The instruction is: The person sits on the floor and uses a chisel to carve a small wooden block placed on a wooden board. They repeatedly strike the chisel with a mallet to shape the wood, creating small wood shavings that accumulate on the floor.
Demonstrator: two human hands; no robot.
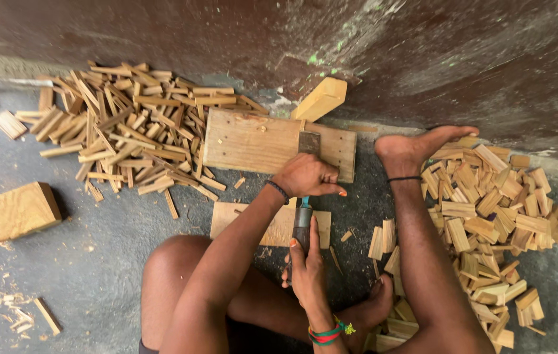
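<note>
A cleaver lies pointing away from me, its dark blade (pixel 310 143) resting on a pale wooden board (pixel 253 141) by the wall. My right hand (pixel 306 262), with a striped wristband, is closed around the cleaver's grey handle (pixel 302 226). My left hand (pixel 306 177), with a black wristband, is curled over the spot where blade meets handle; whatever is under its fingers is hidden. A second flat board (pixel 230 219) lies under the handle, between my bare legs.
A large heap of split wood sticks (pixel 135 131) lies at the left. A pile of short wood pieces (pixel 489 203) sits beside my right leg. A wood block (pixel 321 98) leans on the dark wall, and another block (pixel 17 211) is at the far left.
</note>
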